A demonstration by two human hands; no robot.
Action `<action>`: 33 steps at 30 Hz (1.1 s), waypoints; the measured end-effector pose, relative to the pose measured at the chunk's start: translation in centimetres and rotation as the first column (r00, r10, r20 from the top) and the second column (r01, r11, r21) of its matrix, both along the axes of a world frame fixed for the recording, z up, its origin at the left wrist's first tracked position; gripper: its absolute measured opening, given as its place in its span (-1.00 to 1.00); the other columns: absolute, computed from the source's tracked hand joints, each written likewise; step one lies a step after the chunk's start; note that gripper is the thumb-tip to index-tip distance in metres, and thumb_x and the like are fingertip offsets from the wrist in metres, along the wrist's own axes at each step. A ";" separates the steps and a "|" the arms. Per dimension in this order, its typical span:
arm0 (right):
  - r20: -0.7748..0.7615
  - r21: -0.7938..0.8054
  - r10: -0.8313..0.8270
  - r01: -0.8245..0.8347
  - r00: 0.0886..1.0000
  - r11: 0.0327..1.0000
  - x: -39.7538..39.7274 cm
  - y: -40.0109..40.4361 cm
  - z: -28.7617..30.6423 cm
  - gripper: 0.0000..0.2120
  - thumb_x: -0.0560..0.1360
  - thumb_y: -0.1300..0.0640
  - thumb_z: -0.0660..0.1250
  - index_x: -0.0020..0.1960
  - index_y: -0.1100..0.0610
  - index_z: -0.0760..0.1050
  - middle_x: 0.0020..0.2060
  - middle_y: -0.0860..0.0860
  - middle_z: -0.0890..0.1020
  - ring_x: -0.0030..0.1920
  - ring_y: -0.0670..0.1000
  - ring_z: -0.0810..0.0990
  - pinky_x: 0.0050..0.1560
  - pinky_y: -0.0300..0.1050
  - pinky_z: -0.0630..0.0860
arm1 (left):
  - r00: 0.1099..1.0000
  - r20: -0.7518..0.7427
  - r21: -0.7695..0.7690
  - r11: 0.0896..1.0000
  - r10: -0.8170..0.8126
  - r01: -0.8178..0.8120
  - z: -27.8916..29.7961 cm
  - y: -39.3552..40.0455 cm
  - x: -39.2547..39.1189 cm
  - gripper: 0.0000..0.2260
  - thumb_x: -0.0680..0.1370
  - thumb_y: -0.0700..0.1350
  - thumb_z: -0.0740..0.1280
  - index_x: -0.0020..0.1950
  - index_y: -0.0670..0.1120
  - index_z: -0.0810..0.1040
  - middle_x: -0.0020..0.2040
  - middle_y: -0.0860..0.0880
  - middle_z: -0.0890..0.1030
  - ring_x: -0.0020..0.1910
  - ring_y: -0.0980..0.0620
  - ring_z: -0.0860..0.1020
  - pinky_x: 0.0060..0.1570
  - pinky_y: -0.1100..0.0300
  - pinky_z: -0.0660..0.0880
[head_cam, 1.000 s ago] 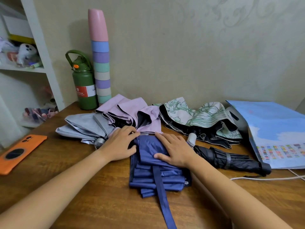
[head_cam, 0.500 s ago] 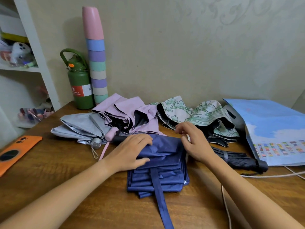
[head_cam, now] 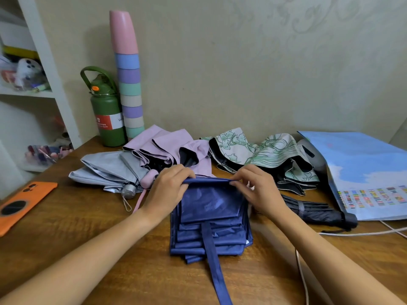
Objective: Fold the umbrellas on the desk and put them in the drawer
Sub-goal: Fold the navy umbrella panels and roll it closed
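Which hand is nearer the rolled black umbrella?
Right. The right hand pinches the navy umbrella just left of the rolled black umbrella; the left hand grips the navy umbrella's far side.

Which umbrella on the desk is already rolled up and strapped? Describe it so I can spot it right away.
Start from the big blue poster lying on the desk's right side. Just in front of its left edge, beside the right hand, lies the black umbrella. Unlike the loose grey, lilac and green-print umbrellas behind, it is a tight dark roll with a strap around it.
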State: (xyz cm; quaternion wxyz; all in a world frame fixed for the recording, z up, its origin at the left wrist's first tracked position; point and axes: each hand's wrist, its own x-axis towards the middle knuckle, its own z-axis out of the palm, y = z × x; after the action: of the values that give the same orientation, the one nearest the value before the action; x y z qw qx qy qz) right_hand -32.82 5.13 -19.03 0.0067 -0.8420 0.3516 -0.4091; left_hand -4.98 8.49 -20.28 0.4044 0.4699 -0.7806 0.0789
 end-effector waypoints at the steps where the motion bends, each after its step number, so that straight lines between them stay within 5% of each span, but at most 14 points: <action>1: 0.044 0.021 0.001 -0.002 0.999 1.000 0.1 -0.1 0.2 -0.91 0.52 0.20 0.51 -0.10 0.07 0.62 -0.15 -0.12 0.55 -0.21 -0.14 0.50 -0.16 -0.30 0.40 | 1.000 -0.009 0.004 1.000 0.014 -0.014 0.0 0.0 0.0 -0.67 0.40 -0.43 0.45 0.03 -0.08 0.59 -0.06 0.04 0.57 -0.08 0.00 0.54 -0.02 0.16 0.42; 7: 0.286 0.285 0.018 -0.103 0.958 0.953 0.5 0.3 1.0 -0.88 0.54 0.12 0.49 -0.15 0.02 0.60 -0.19 0.00 0.62 -0.18 0.07 0.56 -0.15 0.05 0.52 | 0.995 -0.074 0.001 0.997 0.073 -0.073 0.1 0.3 -0.2 -0.59 0.33 -0.48 0.43 0.00 -0.04 0.58 -0.04 0.08 0.57 -0.08 0.01 0.53 0.00 0.24 0.37; 10: 0.361 0.367 -0.009 -0.133 0.932 0.921 0.4 0.3 0.8 -0.89 0.58 0.09 0.44 -0.12 0.03 0.60 -0.21 0.08 0.59 -0.16 0.14 0.54 -0.09 0.15 0.49 | 0.998 -0.043 -0.028 0.999 0.044 -0.045 0.3 0.5 -0.2 -0.67 0.38 -0.24 0.55 0.08 -0.04 0.57 0.04 0.08 0.54 0.02 0.05 0.52 0.09 0.17 0.41; 13: 0.376 0.399 -0.045 -0.118 0.926 0.910 0.5 0.5 0.8 -0.85 0.61 0.06 0.39 -0.14 0.02 0.58 -0.24 0.04 0.61 -0.18 0.12 0.54 -0.14 0.07 0.47 | 1.000 0.008 -0.063 0.998 0.004 -0.003 0.5 0.8 -0.4 -0.69 0.43 -0.05 0.57 0.09 -0.07 0.58 0.02 0.04 0.53 0.02 0.07 0.49 0.08 0.16 0.41; 18: 0.373 0.385 -0.137 -0.019 0.917 0.923 0.9 0.9 1.2 -0.84 0.62 0.08 0.38 -0.14 0.03 0.55 -0.29 -0.05 0.63 -0.28 -0.14 0.52 -0.23 -0.29 0.41 | 0.999 -0.030 -0.094 0.995 0.018 -0.020 0.5 0.9 -0.5 -0.77 0.42 -0.39 0.50 -0.06 -0.11 0.61 -0.11 0.05 0.55 -0.09 0.06 0.50 0.00 0.30 0.33; 24: 0.316 0.331 -0.053 -0.058 0.947 0.942 0.8 1.6 1.0 -0.87 0.52 0.22 0.30 0.01 0.03 0.50 -0.15 -0.01 0.58 -0.19 0.01 0.50 -0.15 -0.17 0.44 | 0.997 -0.072 -0.126 0.991 0.028 -0.037 1.1 1.6 -0.9 -0.79 0.42 -0.38 0.50 -0.05 -0.12 0.63 -0.13 0.03 0.59 -0.09 0.15 0.48 0.11 0.51 0.26; 27: 0.194 0.244 0.010 -0.058 0.981 0.968 0.6 1.5 0.6 -0.61 0.44 0.23 0.39 0.23 0.05 0.43 -0.01 -0.03 0.51 -0.13 0.03 0.49 -0.11 -0.20 0.45 | 0.996 -0.090 -0.134 0.991 0.007 -0.019 1.1 1.4 -0.8 -0.83 0.47 -0.32 0.50 0.00 -0.13 0.65 -0.11 0.03 0.59 -0.08 0.13 0.49 0.08 0.41 0.35; 33: 0.151 0.203 -0.025 -0.007 0.988 0.979 0.7 1.5 0.6 -0.60 0.48 0.28 0.48 0.23 0.08 0.43 -0.11 -0.09 0.57 -0.21 0.01 0.53 -0.17 -0.30 0.43 | 0.996 0.013 -0.113 0.989 -0.090 0.091 0.9 1.7 -0.2 -0.86 0.45 -0.33 0.45 -0.08 -0.12 0.61 -0.12 0.03 0.56 -0.10 0.02 0.54 -0.01 0.20 0.40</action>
State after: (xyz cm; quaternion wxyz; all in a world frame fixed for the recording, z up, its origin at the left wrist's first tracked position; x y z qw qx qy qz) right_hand -32.11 6.64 -18.44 0.1178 -0.8015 0.3937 -0.4345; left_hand -5.19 10.21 -19.35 0.4307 0.4099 -0.7970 0.1064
